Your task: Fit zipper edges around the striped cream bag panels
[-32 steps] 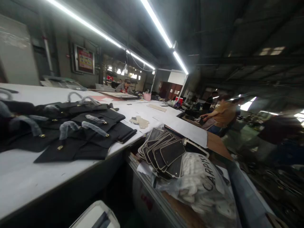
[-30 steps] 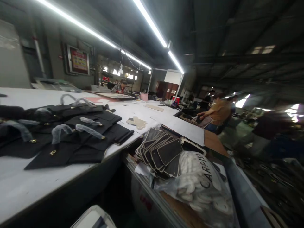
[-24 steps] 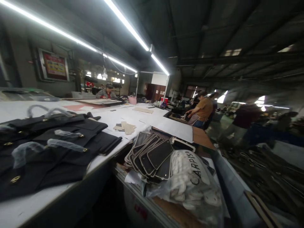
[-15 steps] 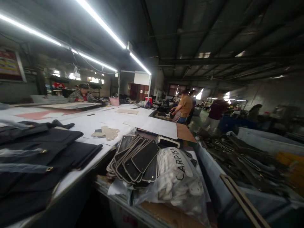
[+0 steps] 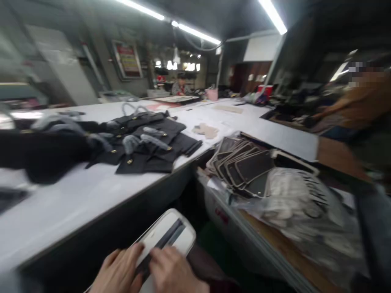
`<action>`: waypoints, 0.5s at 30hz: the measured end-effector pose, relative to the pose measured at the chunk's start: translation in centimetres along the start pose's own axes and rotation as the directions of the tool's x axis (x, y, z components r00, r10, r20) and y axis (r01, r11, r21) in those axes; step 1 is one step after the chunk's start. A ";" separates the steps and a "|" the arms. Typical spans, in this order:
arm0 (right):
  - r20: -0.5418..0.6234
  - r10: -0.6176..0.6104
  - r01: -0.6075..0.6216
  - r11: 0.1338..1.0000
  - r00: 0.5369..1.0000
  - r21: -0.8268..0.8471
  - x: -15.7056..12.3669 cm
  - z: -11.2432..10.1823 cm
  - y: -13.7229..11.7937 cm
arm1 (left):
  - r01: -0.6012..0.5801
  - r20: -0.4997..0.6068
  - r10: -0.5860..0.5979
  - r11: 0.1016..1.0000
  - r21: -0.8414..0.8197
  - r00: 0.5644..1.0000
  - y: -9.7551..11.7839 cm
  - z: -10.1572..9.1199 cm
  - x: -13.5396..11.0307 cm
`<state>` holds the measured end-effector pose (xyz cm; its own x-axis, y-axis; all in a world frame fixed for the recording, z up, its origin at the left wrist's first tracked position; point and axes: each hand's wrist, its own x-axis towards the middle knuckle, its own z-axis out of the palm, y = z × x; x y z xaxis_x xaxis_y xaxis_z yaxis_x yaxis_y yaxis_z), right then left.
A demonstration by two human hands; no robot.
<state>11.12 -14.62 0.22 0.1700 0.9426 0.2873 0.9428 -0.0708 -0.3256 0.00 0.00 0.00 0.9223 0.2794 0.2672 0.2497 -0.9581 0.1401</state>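
A flat white panel with rounded corners (image 5: 185,239) is held low in front of me, with a dark strip (image 5: 171,232) running along its middle. My left hand (image 5: 119,268) grips the panel's left side, thumb and fingers closed over it. On the near end, my right hand (image 5: 174,268) has its curled fingers pressed on the panel beside the strip. Blur hides whether the strip is fixed or loose. To the left, dark fabric bag pieces (image 5: 152,142) with wrapped handles and gold-coloured fittings lie on the white table (image 5: 100,203).
At right stands a bin (image 5: 232,219) with a stack of dark, pale-edged panels (image 5: 253,167) and a clear bag of white pieces (image 5: 293,195). Beige cut pieces (image 5: 206,130) lie on the table. One person (image 5: 363,97) stands at right; another (image 5: 181,86) is at the far side.
The view has swung left and down. Both my hands and the white panel have come into view; the bin and the bag pieces now appear further right.
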 end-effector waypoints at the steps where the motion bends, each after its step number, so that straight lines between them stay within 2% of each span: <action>1: -0.079 -0.032 0.038 0.996 0.996 0.081 -0.6 0.7 0.3 | 0.046 0.056 -0.046 0.999 0.006 0.997 0.2 -0.7 -1.3; 2: -0.147 -0.057 0.079 0.986 0.988 0.149 -1.2 1.2 0.7 | 0.092 0.141 -0.092 0.996 0.007 0.986 0.6 -1.4 -1.9; 4: -0.238 -0.076 0.132 0.964 0.968 0.231 -2.1 1.2 1.6 | 0.180 0.236 -0.175 0.984 0.002 0.956 1.5 -2.4 -1.7; 9: -0.328 -0.004 0.109 0.946 0.945 0.305 -2.7 -1.0 3.6 | 0.246 0.287 -0.227 0.969 -0.030 0.930 2.6 -3.6 0.1; 12: -0.341 0.117 0.024 0.923 0.933 0.384 -2.7 -1.8 5.0 | 0.263 0.303 -0.235 0.963 -0.054 0.924 2.4 -3.6 0.2; 15: -0.237 0.310 -0.150 0.841 0.921 0.520 -2.7 -2.3 6.6 | 0.285 0.317 -0.245 0.955 -0.085 0.916 2.1 -3.5 0.5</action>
<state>17.56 -18.38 -0.65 0.5170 0.7687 0.3766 0.6184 -0.0312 -0.7853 -0.03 -1.70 3.77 0.8774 0.4710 -0.0912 0.4759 -0.8301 0.2907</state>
